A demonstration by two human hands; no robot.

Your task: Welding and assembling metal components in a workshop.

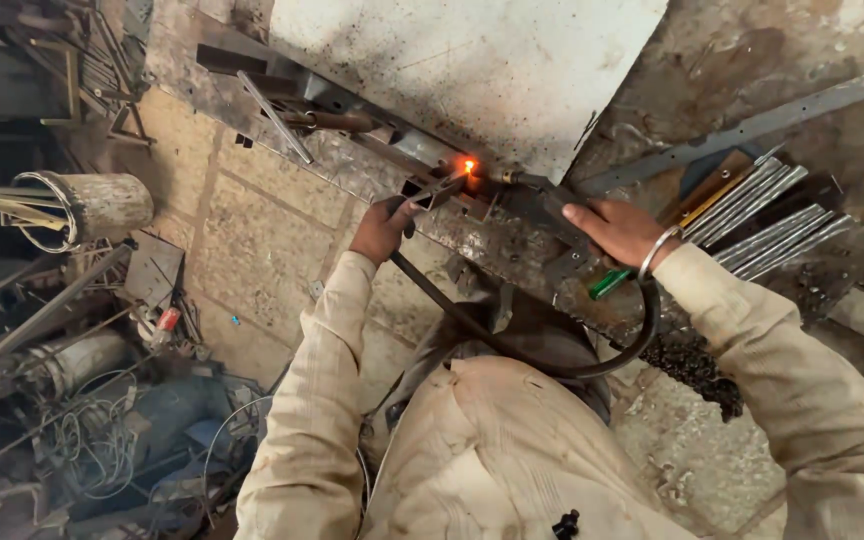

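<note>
1. Now we see our left hand (pixel 384 230) curled tight around a small metal piece (pixel 430 190), holding it against the long metal bar (pixel 372 150) on the table.
2. Our right hand (pixel 614 232) is closed around a welding holder (pixel 542 200) with a green handle end (pixel 609 283).
3. A black cable (pixel 512 350) hangs from it and loops near our chest.
4. A bright orange spark (pixel 469 166) glows between the two hands, where the rod tip meets the bar.
5. Shiny metal rods (pixel 762 215) lie just right of the right hand.
6. A big grey sheet (pixel 472 60) lies far behind the spark.
7. Scrap and wires (pixel 92 430) sit on the floor to the left.
</note>
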